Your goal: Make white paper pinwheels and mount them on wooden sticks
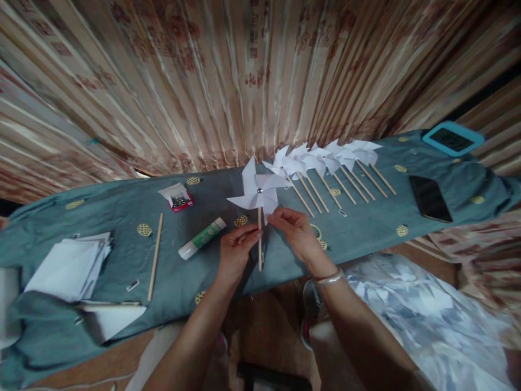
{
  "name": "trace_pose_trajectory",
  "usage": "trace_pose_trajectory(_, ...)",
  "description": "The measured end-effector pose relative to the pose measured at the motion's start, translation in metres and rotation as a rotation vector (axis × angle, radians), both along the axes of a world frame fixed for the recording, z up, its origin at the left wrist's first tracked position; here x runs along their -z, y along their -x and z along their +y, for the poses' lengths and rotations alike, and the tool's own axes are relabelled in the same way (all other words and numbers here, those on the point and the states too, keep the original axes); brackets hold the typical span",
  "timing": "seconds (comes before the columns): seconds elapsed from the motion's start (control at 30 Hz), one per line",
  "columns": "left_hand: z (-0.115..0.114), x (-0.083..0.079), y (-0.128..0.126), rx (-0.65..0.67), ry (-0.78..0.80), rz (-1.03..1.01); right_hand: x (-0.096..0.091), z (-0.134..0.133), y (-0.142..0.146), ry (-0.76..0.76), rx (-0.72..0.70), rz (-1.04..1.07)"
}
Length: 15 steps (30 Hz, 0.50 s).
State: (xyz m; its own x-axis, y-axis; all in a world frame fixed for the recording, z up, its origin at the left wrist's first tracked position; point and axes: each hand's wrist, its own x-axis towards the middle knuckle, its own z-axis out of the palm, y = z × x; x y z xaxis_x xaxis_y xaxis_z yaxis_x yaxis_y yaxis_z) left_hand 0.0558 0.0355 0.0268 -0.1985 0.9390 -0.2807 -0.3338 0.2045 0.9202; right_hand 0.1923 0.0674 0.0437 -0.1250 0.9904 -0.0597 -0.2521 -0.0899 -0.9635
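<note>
A white paper pinwheel [256, 187] with a shiny pin at its centre stands upright in front of me. My left hand [239, 245] is closed around its thin wooden stick, below the blades. The thumb and fingers of my right hand [296, 231] pinch the tip of the lowest paper blade. To the left of my hands lies a glue stick [202, 239] with a green label. Behind and to the right, several finished-looking white pinwheels [325, 160] lie overlapping in a row, their sticks pointing toward me.
An open small box of pins [179, 201] and a loose wooden stick [155, 258] lie on the left, near stacked white paper [67, 266]. A dark phone [430, 198] and a blue-framed digital clock [452, 138] rest at the right. Curtains [228, 81] hang behind the cloth-covered table [366, 225].
</note>
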Motion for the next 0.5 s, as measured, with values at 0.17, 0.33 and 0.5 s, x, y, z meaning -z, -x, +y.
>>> trace_pose_trajectory(0.17, -0.002, 0.000, 0.000, 0.005, 0.003, -0.006, 0.003, -0.001, 0.002, 0.015, -0.015, -0.011)
trace_pose_trajectory(0.33, -0.002, -0.001, 0.000, 0.023, 0.012, -0.021, 0.006, -0.002, 0.004, 0.017, -0.033, -0.072)
trace_pose_trajectory(0.5, -0.002, -0.001, 0.001, 0.009, 0.024, -0.024, 0.001, 0.003, -0.012, -0.050, -0.041, -0.151)
